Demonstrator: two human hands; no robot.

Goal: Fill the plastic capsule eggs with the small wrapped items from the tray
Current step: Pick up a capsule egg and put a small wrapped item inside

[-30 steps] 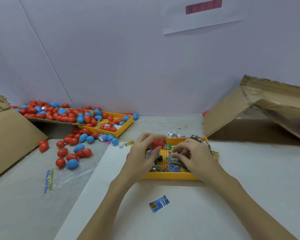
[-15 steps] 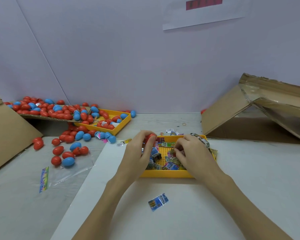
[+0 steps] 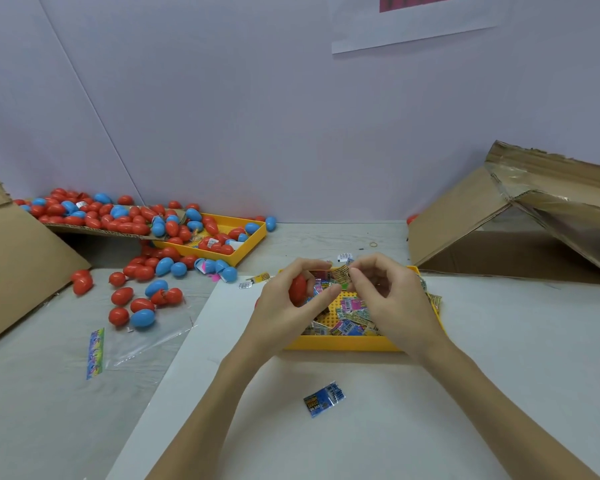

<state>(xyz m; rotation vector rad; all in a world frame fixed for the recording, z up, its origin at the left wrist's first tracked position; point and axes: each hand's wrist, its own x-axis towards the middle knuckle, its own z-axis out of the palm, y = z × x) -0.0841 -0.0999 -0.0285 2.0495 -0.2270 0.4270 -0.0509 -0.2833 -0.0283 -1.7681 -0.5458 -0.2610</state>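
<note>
We note both hands now lifted off the wrapped items in the yellow tray; a second ago they were down among them. The right hand has risen from the pile and pinches a small yellowish wrapped item between thumb and fingertips, above the tray's far edge. The left hand has turned the red egg half from its fingertips into the curl of its fingers, just beside that item.

Eggs red and blue; both trays yellow; wrapped items multicoloured, barcoded; loose packet blue.
</note>
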